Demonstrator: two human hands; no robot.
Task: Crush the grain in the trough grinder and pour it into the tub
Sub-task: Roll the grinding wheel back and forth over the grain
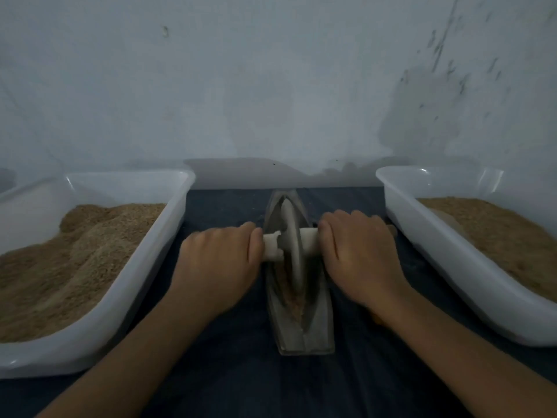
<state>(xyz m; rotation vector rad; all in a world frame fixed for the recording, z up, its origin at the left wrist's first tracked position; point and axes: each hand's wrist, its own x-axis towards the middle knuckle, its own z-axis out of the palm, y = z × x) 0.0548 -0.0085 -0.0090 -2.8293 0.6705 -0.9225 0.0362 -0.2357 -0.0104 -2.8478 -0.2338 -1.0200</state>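
Gripped the pale axle (307, 241) of the grinding wheel (291, 245) from both sides: left hand (221, 260) with fingers (254, 241) curled over the left end, right hand (358, 251) with fingers curled over the right end, both clamped on the axle. Stood the wheel upright on its edge in the groove of the grey trough grinder (297, 285), which lay lengthwise on a dark blue cloth (241, 372) between the two hands. Showed a thin line of brownish grain (297, 300) in the groove just ahead of the wheel's near edge, though blurred enough that its fineness could not be told. Flanked the grinder with a white tub (126, 297) on the left, heaped with tan granular material, and another white tub (428, 254) on the right, likewise partly filled, each set apart from the grinder. Backed onto a pale, scuffed wall (271, 86) behind it all.
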